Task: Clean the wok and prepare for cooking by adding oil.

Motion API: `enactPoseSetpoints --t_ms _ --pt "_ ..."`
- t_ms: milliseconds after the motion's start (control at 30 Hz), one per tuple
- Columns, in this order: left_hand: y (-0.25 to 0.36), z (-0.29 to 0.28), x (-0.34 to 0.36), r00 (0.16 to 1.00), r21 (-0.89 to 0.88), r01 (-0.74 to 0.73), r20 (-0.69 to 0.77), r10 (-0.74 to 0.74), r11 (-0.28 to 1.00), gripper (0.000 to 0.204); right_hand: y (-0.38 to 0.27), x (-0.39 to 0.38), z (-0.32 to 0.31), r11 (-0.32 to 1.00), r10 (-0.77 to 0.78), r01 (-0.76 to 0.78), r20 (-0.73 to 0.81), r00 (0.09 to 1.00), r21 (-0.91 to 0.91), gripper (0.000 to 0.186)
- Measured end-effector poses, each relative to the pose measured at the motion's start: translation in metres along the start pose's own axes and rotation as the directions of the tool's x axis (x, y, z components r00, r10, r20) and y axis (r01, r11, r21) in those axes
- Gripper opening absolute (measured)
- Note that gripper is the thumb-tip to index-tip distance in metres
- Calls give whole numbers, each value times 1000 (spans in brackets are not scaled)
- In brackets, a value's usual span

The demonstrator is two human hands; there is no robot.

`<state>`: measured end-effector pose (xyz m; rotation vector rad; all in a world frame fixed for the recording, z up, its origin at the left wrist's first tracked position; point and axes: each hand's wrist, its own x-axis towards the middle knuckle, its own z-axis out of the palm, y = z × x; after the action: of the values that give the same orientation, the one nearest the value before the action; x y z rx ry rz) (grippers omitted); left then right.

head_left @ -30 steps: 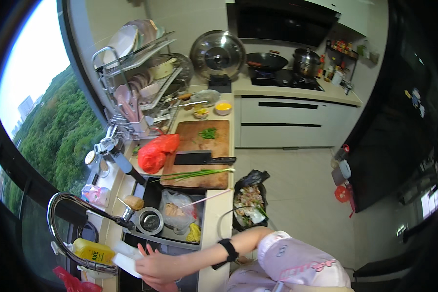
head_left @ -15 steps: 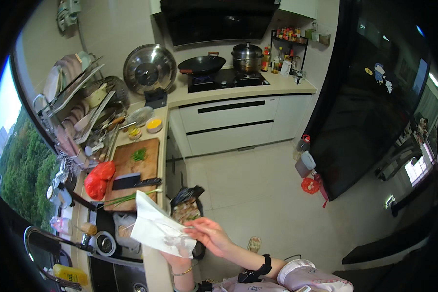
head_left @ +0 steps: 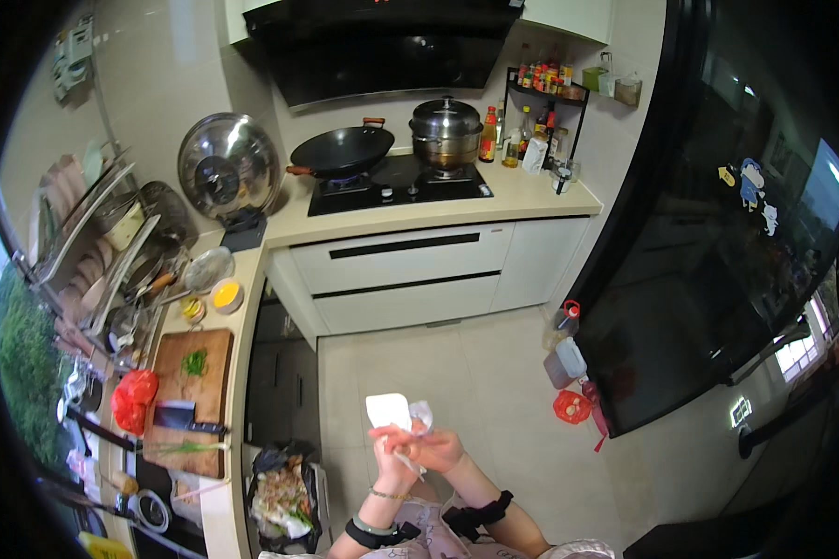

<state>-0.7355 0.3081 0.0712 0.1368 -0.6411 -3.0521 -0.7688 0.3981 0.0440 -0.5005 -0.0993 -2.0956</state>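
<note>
A crumpled white paper towel (head_left: 388,410) is between my hands at the lower middle of the view, part of it standing up above my fingers and part hanging below. My left hand (head_left: 390,458), with a bracelet at the wrist, has its fingers closed on the paper from the left. My right hand (head_left: 434,449) grips it from the right, its fingers crossing over my left hand's. Both forearms wear black straps.
At left are a cutting board (head_left: 166,359) with a cleaver (head_left: 175,415) and greens, a red bag (head_left: 135,401), a dish rack and sink. A bin (head_left: 284,498) stands below. Ahead are the stove (head_left: 391,196), wok and pot; right, containers (head_left: 564,363) by a black door.
The view has swung away from the sink toward the stove and floor. The paper towel, lifted from beside the sink, has been crumpled smaller and moved right, with both hands now together on it.
</note>
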Motion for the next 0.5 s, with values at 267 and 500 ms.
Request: enactPoseSetpoints --t_ms 267,500 --pt "25 -31 182 774 -216 554 489 -403 804 46 -155 69 -57 987 150 -138 170 974 -83 50" --pt "108 13 332 994 33 28 105 -32 999 35 -346 180 -114 636 -296 -412 -699 651 -653 28"
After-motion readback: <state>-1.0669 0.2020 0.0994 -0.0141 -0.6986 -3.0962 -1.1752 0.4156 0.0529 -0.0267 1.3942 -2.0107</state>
